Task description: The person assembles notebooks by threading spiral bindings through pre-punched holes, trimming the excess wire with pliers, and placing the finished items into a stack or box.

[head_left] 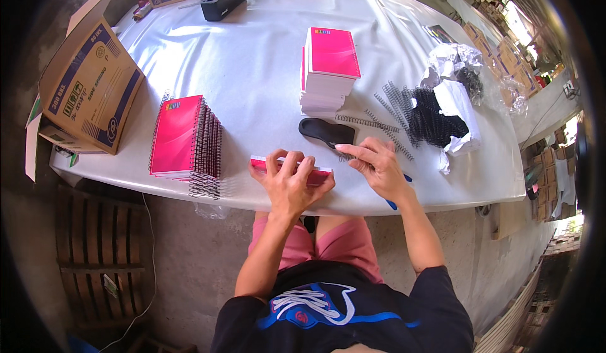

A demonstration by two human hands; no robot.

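Note:
My left hand [289, 186] is curled over a pink-covered notebook [319, 177] held on edge near the table's front, fingers on top. Beside it, my right hand [380, 171] is bent in a pinch around the end of a dark spiral binding coil [344, 158], partly hidden by the fingers. Its index fingertip overlaps the near end of a black sole-shaped pad [323, 129]. Several loose spiral coils [394, 110] lie beyond that hand. A blue-handled tool [391, 205] shows in part under the right wrist.
Coil-bound pink notebooks [177, 135] are stacked at left, beside an open cardboard box [95, 91]. Farther back, a second pink-covered stack [331, 53] shows no coils. Bunched black coils [435, 116] lie in white paper at right. A black tape dispenser [223, 3] stands at the far edge.

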